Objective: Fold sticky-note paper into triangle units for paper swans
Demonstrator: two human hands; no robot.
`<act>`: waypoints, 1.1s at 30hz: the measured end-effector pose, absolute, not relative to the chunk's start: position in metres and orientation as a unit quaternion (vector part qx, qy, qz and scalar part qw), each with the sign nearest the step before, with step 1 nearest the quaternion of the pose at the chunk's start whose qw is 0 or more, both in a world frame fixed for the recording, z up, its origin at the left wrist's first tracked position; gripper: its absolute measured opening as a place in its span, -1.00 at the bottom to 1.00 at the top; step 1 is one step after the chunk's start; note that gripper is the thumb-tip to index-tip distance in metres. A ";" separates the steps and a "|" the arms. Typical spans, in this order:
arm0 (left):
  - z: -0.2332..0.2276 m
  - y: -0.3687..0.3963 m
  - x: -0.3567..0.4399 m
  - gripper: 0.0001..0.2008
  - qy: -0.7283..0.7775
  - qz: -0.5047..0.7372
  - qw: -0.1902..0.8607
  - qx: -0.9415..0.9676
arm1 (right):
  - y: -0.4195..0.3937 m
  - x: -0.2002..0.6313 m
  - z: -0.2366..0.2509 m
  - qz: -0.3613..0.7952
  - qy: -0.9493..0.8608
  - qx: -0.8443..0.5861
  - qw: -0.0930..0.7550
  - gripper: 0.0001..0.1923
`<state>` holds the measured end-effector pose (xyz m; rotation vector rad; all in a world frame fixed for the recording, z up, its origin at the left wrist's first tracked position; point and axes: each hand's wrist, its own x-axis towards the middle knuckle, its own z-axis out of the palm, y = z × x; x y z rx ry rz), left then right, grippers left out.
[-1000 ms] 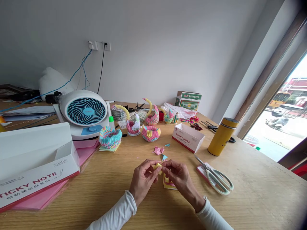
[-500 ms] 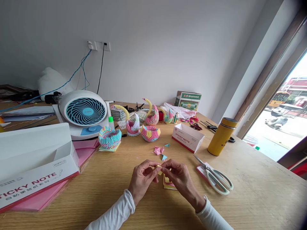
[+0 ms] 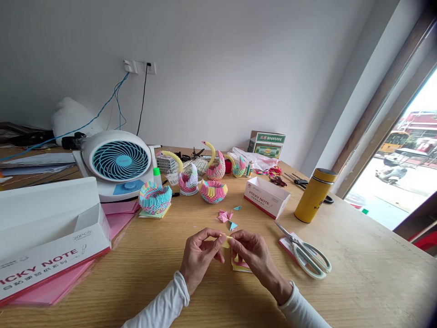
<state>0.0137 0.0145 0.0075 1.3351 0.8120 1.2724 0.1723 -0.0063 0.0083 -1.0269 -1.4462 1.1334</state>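
Between my two hands is a small piece of yellow paper point(image 3: 226, 243), pinched at both ends just above the table. My left hand point(image 3: 202, 253) grips its left end with thumb and forefinger. On the other end, my right hand point(image 3: 251, 250) closes thumb and fingers, covering part of the paper. Beneath the right hand lies a stack of yellow and pink paper slips point(image 3: 241, 267), partly hidden. Just beyond my fingers are several folded pink paper triangles point(image 3: 224, 216) and a blue folded triangle point(image 3: 233, 226).
Scissors point(image 3: 309, 255) rest on a paper pad at right, near a yellow flask point(image 3: 314, 196) and a sticky note box point(image 3: 266, 198). Folded-paper bowls point(image 3: 214, 191) and paper swans point(image 3: 188, 182) stand farther back. A fan point(image 3: 119, 161) and a larger open box point(image 3: 51, 246) occupy the left.
The fingers have drawn slightly apart, so more of the yellow paper shows between them. Both hands keep hold of it, and the view has shifted slightly.
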 end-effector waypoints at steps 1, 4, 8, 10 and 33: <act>0.007 0.015 0.014 -0.79 0.336 0.535 0.536 0.560 | -0.007 0.172 0.009 0.470 -0.598 -0.420 0.496 -0.63; 0.008 0.015 0.014 -0.79 0.327 0.527 0.542 0.566 | -0.007 0.174 0.009 0.468 -0.604 -0.423 0.487 -0.62; 0.007 0.016 0.014 -0.77 0.337 0.501 0.528 0.597 | -0.007 0.178 0.008 0.458 -0.620 -0.432 0.469 -0.62; 0.006 0.017 0.013 -0.77 0.342 0.494 0.523 0.604 | -0.007 0.179 0.008 0.458 -0.624 -0.433 0.462 -0.62; 0.001 0.021 0.011 -0.70 0.383 0.503 0.523 0.572 | -0.023 0.173 0.042 0.322 -0.651 -0.456 0.514 -0.65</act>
